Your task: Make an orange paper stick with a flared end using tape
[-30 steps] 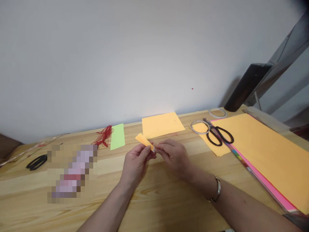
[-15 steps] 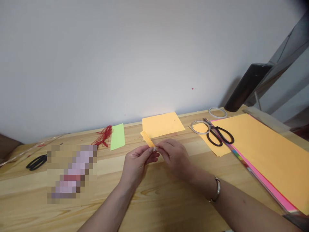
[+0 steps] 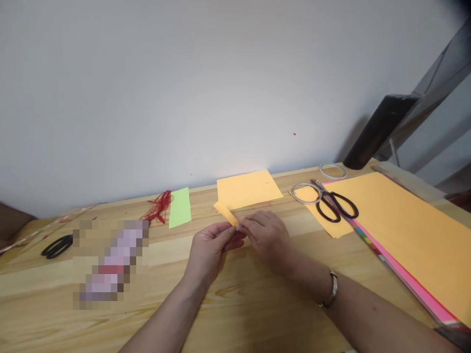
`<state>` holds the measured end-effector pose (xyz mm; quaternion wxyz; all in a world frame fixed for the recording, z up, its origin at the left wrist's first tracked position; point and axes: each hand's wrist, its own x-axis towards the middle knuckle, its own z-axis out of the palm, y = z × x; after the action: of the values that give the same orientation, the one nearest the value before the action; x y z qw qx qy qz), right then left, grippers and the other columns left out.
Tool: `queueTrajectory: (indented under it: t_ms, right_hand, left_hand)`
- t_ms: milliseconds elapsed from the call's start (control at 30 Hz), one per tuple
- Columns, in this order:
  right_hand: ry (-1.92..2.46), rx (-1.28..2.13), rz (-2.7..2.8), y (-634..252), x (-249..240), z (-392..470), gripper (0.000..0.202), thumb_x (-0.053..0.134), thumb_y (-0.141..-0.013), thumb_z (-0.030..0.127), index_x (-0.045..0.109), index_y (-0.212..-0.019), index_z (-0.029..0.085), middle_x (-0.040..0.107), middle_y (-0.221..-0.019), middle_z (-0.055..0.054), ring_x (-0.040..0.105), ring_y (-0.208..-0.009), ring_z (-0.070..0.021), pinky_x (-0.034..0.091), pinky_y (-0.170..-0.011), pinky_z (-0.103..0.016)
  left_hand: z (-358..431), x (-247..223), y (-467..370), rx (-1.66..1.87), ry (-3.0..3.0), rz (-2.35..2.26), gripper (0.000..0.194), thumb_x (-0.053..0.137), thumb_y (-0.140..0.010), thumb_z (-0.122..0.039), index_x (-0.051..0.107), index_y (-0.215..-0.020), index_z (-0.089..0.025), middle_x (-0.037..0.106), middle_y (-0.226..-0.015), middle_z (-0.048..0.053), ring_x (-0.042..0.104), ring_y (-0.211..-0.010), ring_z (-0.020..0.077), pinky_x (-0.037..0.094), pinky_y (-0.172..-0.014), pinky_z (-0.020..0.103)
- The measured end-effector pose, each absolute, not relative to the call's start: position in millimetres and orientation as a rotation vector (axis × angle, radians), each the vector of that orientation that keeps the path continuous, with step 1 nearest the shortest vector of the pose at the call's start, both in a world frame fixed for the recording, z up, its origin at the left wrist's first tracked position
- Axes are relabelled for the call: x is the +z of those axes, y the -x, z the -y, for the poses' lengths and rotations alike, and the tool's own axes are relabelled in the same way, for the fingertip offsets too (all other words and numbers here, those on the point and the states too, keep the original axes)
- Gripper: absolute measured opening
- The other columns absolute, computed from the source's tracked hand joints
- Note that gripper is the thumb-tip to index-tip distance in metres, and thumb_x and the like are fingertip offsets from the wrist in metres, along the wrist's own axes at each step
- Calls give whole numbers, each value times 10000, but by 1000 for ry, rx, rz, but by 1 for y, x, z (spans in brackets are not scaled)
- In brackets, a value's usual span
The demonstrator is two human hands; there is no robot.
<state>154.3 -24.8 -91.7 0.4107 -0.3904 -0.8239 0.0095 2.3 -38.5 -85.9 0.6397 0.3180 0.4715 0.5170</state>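
My left hand (image 3: 211, 247) is closed, thumb and fingers pinching the near end of a narrow orange paper strip (image 3: 228, 214) above the table. The strip's free end points away from me, to the upper left. My right hand (image 3: 268, 239) meets it there, its fingertips pinched on a small white bit (image 3: 238, 227) at the same end; what that bit is, I cannot make out. Behind the strip lies an orange paper rectangle (image 3: 250, 189). A light green paper piece (image 3: 180, 208) is to its left.
Red thread (image 3: 160, 206) lies beside the green paper. At left are black-handled scissors (image 3: 57, 246) and a blurred-out item (image 3: 114, 260). On the right are other black-handled scissors (image 3: 344, 205), two tape rolls (image 3: 333, 170), large orange sheets (image 3: 401, 220) and a black cylinder (image 3: 379, 132).
The strip's near end and both hands have shifted very slightly to the right. Both hands keep their pinch, and the things on the table lie as before.
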Motion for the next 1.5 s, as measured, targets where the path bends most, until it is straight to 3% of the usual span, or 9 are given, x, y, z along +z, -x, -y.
queueTrajectory:
  t_ms: [400, 1500]
  right_hand:
    - [990, -35, 2112, -152, -96, 26, 159, 496, -882, 147, 640, -813, 155, 670, -785, -41, 558, -751, -172, 374, -694, -302]
    - [994, -4, 2132, -152, -89, 28, 215, 454, -883, 125, 625, -753, 144, 648, -746, -48, 533, -722, -171, 372, -685, -296]
  left_hand:
    - [38, -89, -6, 1203, -677, -1046, 164, 784, -619, -237, 707, -679, -106, 726, -688, 81, 660, -650, 139, 519, -635, 224]
    - [41, -91, -7, 1231, -749, -1080, 169, 759, -650, -238, 721, -741, -102, 729, -719, 87, 665, -675, 159, 532, -731, 289]
